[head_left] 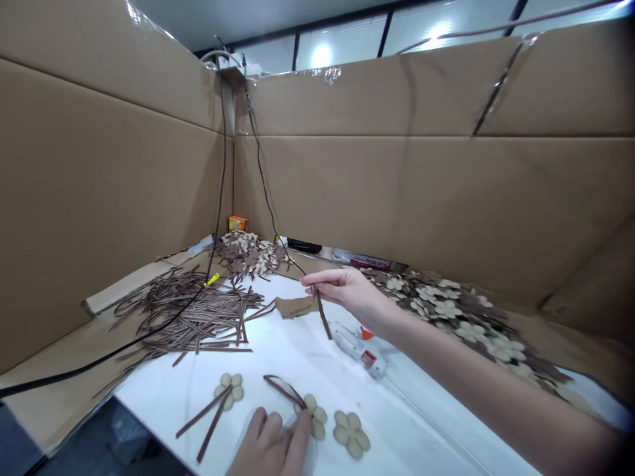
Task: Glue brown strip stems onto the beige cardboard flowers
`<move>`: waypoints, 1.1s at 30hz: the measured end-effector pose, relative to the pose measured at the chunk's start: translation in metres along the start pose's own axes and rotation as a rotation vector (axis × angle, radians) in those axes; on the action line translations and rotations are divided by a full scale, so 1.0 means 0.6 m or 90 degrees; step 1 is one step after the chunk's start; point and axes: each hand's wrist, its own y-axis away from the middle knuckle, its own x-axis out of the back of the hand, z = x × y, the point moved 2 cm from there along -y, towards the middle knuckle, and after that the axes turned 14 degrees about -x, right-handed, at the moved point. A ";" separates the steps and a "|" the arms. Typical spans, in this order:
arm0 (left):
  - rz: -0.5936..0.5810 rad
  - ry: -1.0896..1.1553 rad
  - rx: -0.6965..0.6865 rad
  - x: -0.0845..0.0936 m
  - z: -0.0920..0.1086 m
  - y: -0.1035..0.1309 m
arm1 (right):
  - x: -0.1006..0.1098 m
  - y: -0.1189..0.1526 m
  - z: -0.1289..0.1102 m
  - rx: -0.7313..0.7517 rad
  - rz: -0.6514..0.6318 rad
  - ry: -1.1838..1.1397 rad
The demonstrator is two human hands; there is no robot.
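Observation:
My right hand (350, 294) is closed in a pinch on a dark brown strip (324, 321), which hangs toward the white tabletop. Just below this hand lies a white glue gun (358, 350). Near the front edge, my left hand (278, 439) has its index finger pressed at the centre of a beige flower (317, 416), holding it down. A looped brown strip (285, 389) runs from that flower. To the left, another beige flower (233, 389) carries two strips across it. A plain beige flower (352, 435) lies to the right.
A heap of brown strips (198, 311) covers the left side. Flower pieces are piled at the back (248, 254) and along the right (461, 317). A brown scrap (294, 307) lies mid-table. Cardboard walls (397, 185) enclose the surface; a black cable (163, 324) crosses the left.

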 end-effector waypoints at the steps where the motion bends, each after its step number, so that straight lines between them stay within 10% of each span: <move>1: -0.014 0.007 0.008 0.006 0.000 -0.002 | 0.003 0.010 0.000 -0.006 0.008 -0.009; 17: -0.232 0.190 0.068 0.081 0.013 -0.022 | 0.032 0.117 -0.002 -0.040 0.201 -0.125; 33: -0.137 0.158 0.069 0.076 0.021 -0.013 | 0.050 0.158 0.004 -0.086 0.259 -0.295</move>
